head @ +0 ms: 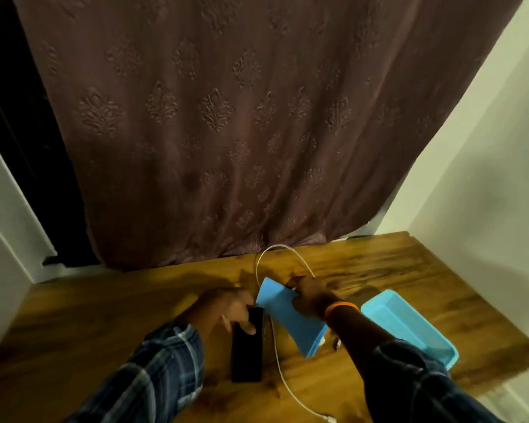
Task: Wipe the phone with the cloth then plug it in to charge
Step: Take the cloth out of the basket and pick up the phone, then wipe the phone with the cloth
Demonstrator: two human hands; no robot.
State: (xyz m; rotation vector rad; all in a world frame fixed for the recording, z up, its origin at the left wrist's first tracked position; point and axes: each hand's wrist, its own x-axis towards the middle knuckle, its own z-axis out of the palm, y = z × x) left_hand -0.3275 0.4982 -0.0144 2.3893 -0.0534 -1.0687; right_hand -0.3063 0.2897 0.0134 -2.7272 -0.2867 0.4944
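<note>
A black phone (246, 355) lies flat on the wooden table (104, 315), its far end under my left hand (226, 309), whose fingers and thumb rest on it. My right hand (309, 293) grips the blue cloth (287, 315) at its middle, so the cloth fans out toward me and away from me, just right of the phone. A white charging cable (280, 370) loops from behind the cloth, runs past the phone's right side and ends near the table's front edge at a white plug (329, 418).
A light blue plastic basket (409, 325) stands to the right of my right forearm, near the table's right edge. A brown patterned curtain (226, 132) hangs behind the table. White walls flank both sides.
</note>
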